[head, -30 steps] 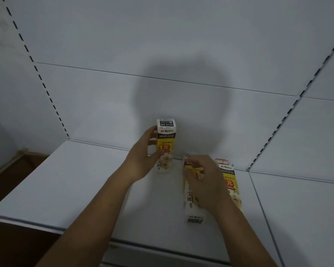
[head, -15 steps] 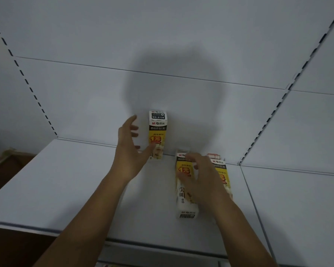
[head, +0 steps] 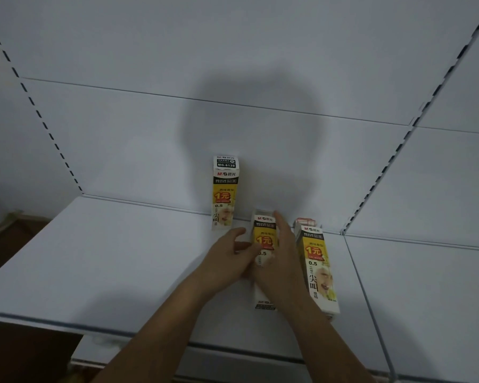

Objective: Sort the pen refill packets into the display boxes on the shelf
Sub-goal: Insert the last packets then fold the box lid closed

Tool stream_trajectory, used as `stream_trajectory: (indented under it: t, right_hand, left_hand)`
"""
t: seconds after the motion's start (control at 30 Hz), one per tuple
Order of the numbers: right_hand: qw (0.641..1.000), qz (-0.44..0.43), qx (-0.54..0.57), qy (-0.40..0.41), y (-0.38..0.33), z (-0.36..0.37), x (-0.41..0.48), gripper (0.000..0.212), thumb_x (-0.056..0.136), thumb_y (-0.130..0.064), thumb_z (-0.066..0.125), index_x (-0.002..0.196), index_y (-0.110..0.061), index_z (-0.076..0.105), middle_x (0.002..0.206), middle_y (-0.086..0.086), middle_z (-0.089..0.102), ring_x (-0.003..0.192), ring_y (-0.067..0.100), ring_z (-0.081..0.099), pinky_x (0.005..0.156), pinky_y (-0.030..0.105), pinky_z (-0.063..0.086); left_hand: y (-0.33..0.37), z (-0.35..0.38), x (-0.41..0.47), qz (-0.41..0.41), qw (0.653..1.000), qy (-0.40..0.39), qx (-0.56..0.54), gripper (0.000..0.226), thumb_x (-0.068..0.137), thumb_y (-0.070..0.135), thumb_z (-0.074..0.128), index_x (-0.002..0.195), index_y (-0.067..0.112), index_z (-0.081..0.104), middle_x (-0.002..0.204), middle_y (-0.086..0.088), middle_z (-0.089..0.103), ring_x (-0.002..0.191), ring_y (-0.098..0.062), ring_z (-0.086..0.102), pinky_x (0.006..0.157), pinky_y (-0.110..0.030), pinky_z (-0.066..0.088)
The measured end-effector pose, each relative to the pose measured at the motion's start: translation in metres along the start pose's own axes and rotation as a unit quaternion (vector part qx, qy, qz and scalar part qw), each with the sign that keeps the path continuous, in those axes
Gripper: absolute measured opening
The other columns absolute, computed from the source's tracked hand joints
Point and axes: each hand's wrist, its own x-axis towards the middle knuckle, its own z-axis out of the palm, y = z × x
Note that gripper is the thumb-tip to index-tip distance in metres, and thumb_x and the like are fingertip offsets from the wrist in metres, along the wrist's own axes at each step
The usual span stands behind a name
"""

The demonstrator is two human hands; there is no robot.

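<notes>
Three tall yellow-and-white refill boxes are on the white shelf (head: 103,261). One upright box (head: 225,192) stands alone against the back panel. A second box (head: 264,239) lies flat in the middle, and both hands hold it: my left hand (head: 227,258) grips its left side with the thumb across the front, my right hand (head: 284,261) clasps its right side with fingers pointing toward the back panel. A third box (head: 317,268) lies flat just right of my right hand, another packet partly hidden under it.
The white back panel (head: 150,139) has slotted uprights at left and right (head: 382,172). A seam (head: 362,288) divides this shelf from the adjoining shelf on the right. A brown floor or carton edge (head: 11,239) shows at lower left.
My left hand let go of the upright box, which stays standing at the back, and moved right onto the middle box. My right hand stayed on that box.
</notes>
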Motion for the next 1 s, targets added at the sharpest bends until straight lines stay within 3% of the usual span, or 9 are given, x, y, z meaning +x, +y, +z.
stream_trajectory:
  t: [0.13, 0.27, 0.37, 0.47, 0.53, 0.63, 0.8, 1.0]
  right_hand:
    - [0.997, -0.024, 0.076, 0.018, -0.004, -0.004, -0.01, 0.102, 0.08, 0.002, 0.083, 0.154, -0.043, 0.027, 0.141, -0.023, 0.05, 0.125, -0.015, 0.052, 0.086, 0.009, 0.052]
    - [0.993, -0.044, 0.11, 0.027, -0.007, -0.01, -0.015, 0.085, 0.091, 0.01, 0.064, 0.152, -0.04, 0.031, 0.135, -0.04, 0.053, 0.13, -0.011, 0.052, 0.092, 0.013, 0.053]
    - [0.991, -0.013, 0.122, 0.057, -0.012, -0.02, -0.011, 0.074, 0.098, -0.004, 0.065, 0.147, -0.049, 0.033, 0.141, -0.031, 0.051, 0.127, -0.011, 0.053, 0.093, 0.016, 0.055]
    - [0.99, -0.007, 0.137, 0.037, -0.017, -0.031, -0.005, 0.068, 0.097, -0.009, 0.069, 0.149, -0.04, 0.037, 0.138, -0.014, 0.063, 0.118, -0.001, 0.064, 0.092, 0.026, 0.06]
    - [0.991, -0.024, 0.13, 0.025, -0.024, -0.037, -0.003, 0.065, 0.096, -0.006, 0.069, 0.151, -0.031, 0.044, 0.134, -0.009, 0.067, 0.118, 0.006, 0.067, 0.093, 0.034, 0.061]
    - [0.991, -0.047, 0.126, 0.009, -0.032, -0.041, -0.002, 0.061, 0.095, -0.003, 0.069, 0.148, -0.026, 0.05, 0.13, -0.007, 0.07, 0.118, 0.015, 0.068, 0.095, 0.042, 0.06]
    - [0.99, -0.078, 0.113, -0.007, -0.039, -0.041, -0.004, 0.057, 0.094, -0.001, 0.07, 0.141, -0.029, 0.053, 0.132, -0.013, 0.067, 0.123, 0.014, 0.065, 0.095, 0.043, 0.06]
    - [0.987, -0.117, 0.108, -0.003, -0.049, -0.038, -0.004, 0.053, 0.095, -0.005, 0.072, 0.14, -0.028, 0.053, 0.133, -0.014, 0.066, 0.125, 0.016, 0.064, 0.096, 0.042, 0.059]
  left_hand:
    - [0.006, -0.002, 0.0, 0.0, 0.998, -0.016, -0.059, 0.049, 0.099, 0.029, 0.071, 0.144, 0.022, 0.054, 0.113, 0.003, 0.077, 0.095, -0.013, 0.077, 0.071, -0.024, 0.062]
    - [0.01, -0.005, -0.003, 0.047, 0.998, -0.011, -0.05, 0.05, 0.095, 0.026, 0.075, 0.142, 0.027, 0.058, 0.115, 0.004, 0.077, 0.102, -0.012, 0.075, 0.088, -0.037, 0.064]
    - [0.014, -0.008, -0.01, 0.099, 0.994, -0.017, -0.048, 0.063, 0.089, 0.028, 0.08, 0.145, 0.032, 0.052, 0.121, 0.006, 0.075, 0.11, -0.013, 0.073, 0.09, -0.04, 0.063]
    - [0.02, -0.011, -0.018, 0.178, 0.984, 0.0, 0.002, 0.07, 0.088, 0.023, 0.081, 0.148, 0.033, 0.047, 0.127, 0.011, 0.071, 0.116, -0.007, 0.069, 0.088, -0.026, 0.06]
    - [0.024, -0.015, -0.02, 0.2, 0.98, -0.001, 0.007, 0.073, 0.088, 0.017, 0.081, 0.149, 0.034, 0.045, 0.13, 0.013, 0.069, 0.118, -0.009, 0.068, 0.09, -0.027, 0.06]
    - [0.029, -0.02, -0.022, 0.214, 0.977, -0.007, 0.019, 0.075, 0.082, 0.028, 0.082, 0.147, 0.035, 0.045, 0.13, 0.015, 0.07, 0.12, -0.01, 0.068, 0.094, -0.034, 0.061]
    - [0.031, -0.024, -0.029, 0.242, 0.969, 0.031, 0.036, 0.076, 0.079, 0.039, 0.081, 0.145, 0.046, 0.043, 0.136, 0.022, 0.063, 0.126, -0.005, 0.063, 0.095, -0.028, 0.059]
    - [0.029, -0.022, -0.037, 0.273, 0.959, 0.073, 0.013, 0.07, 0.084, 0.034, 0.076, 0.144, 0.045, 0.043, 0.132, 0.025, 0.064, 0.125, -0.004, 0.063, 0.097, -0.027, 0.058]
